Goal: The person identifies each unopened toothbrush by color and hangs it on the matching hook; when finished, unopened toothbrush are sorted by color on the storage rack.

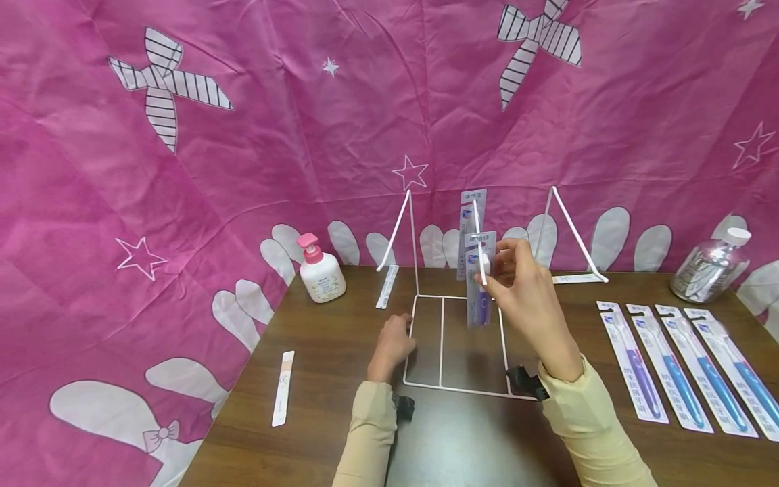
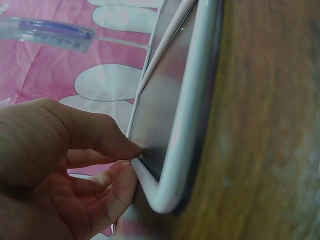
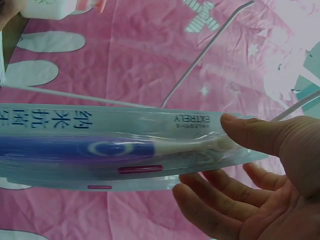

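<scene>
A white wire rack [image 1: 441,345] stands on the table, with three long prongs at its top. My left hand [image 1: 392,343] pinches the side of its base; in the left wrist view, thumb and forefinger meet on the thin wire near a corner. On the middle prong hangs a purple packaged toothbrush [image 1: 478,312], upright, with the prong passing at its card's top. My right hand [image 1: 528,287] holds this pack by its edges near the brush head, thumb on the front in the right wrist view [image 3: 240,117]. Behind it hangs another toothbrush pack [image 1: 464,260].
Several packaged toothbrushes [image 1: 672,362] lie in a row at the right. A silver bottle [image 1: 711,267] stands at the back right, a white pump bottle [image 1: 321,274] at the back left. Paper strips [image 1: 282,389] lie on the table [image 1: 243,433]. A pink cloth [image 1: 341,135] hangs behind.
</scene>
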`<state>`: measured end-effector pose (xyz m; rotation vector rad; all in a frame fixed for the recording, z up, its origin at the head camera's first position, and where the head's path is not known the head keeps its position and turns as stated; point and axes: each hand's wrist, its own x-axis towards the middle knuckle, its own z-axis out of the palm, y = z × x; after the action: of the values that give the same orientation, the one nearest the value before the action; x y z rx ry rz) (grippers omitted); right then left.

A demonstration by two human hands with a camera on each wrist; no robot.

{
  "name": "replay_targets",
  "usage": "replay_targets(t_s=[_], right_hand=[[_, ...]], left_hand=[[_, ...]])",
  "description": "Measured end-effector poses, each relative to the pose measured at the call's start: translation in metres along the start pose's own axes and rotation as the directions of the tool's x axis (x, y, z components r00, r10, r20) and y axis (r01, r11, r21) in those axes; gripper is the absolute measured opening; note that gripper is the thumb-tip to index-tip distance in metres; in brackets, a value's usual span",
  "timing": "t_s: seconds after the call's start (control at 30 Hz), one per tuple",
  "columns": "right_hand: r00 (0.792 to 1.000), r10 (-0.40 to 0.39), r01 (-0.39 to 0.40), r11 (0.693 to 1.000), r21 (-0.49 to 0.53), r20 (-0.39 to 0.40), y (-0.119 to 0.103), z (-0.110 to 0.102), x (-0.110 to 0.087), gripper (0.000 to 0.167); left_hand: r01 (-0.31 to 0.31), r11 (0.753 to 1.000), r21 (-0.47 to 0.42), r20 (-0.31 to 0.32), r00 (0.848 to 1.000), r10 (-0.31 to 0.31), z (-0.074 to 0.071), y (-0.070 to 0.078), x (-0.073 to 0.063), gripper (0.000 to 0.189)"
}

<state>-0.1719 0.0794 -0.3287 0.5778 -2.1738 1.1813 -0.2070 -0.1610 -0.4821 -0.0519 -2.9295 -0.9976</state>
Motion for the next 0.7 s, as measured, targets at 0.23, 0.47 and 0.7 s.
replay_targets(t_s=[0.23, 0.47, 0.7], right_hand=[[1.0, 0.0, 0.0, 1.0, 0.004, -0.027, 0.013, 0.008, 0.012, 0.05], [0.999, 0.01, -0.01, 1.0, 0.018, -0.038, 0.023, 0.015, 0.025, 0.049], [0.998, 0.003, -0.004, 1.0, -0.003, -0.056, 0.033, 0.022, 0.041, 0.05]], left_hand=[[0.004, 1.0, -0.004, 0.005, 1.0, -0.004, 0.001, -0.001, 0.001, 0.048], [0.001, 1.0, 0.008, -0.001, 1.0, -0.001, 0.0, 0.001, 0.002, 0.047], [0.004, 1.0, 0.008, -0.004, 1.0, -0.004, 0.0, -0.001, 0.001, 0.045]])
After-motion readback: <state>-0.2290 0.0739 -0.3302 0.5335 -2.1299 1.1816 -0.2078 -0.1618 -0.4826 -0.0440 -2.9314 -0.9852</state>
